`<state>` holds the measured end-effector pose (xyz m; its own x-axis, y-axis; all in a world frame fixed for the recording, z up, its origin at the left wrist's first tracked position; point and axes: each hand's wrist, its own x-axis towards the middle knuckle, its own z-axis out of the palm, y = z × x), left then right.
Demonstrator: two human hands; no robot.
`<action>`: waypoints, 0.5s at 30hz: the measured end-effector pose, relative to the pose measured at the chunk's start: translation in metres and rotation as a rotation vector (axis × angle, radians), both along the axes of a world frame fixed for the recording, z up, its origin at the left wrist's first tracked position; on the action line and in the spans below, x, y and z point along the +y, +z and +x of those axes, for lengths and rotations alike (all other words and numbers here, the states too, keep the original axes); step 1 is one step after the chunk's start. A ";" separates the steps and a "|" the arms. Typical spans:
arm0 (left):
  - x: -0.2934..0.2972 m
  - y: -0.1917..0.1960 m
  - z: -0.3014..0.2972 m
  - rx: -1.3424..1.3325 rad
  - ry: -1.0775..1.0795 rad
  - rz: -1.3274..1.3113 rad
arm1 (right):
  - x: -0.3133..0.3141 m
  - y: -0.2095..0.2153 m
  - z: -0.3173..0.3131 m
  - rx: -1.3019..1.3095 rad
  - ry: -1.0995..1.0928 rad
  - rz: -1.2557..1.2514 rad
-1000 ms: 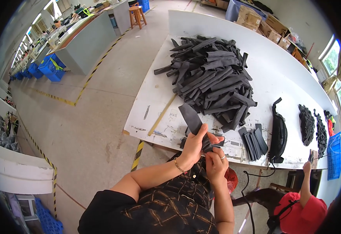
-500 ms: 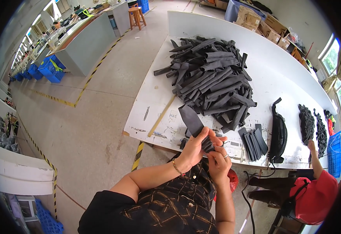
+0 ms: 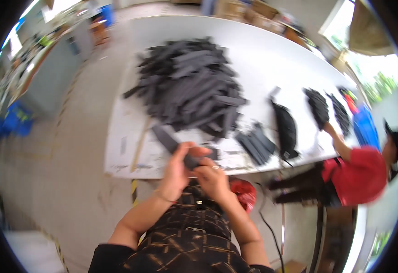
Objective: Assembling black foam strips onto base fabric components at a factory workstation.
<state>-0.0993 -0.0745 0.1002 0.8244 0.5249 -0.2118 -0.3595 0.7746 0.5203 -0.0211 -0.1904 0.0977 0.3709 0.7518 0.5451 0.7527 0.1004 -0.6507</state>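
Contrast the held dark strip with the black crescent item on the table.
Pose: the dark strip is in the left hand, right hand at its lower end; the crescent item lies on the table.
Outline: strip straight, crescent item bulging.
Shared: both dark, longer than wide.

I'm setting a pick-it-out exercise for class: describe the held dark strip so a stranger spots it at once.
Find the white table and its big heap of dark strips. Below it, the dark strip slants up-left from the left hand, right hand at its lower end. Unlike the heaped ones, it is held.
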 end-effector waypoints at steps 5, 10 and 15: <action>0.041 -0.002 0.005 -0.124 0.167 0.019 | -0.006 -0.002 0.007 0.119 0.017 0.012; 0.033 0.003 0.024 -0.168 0.132 0.049 | -0.016 -0.002 0.011 0.193 -0.075 0.015; 0.024 -0.002 0.029 -0.152 0.143 0.010 | -0.022 -0.010 0.016 0.082 -0.038 0.099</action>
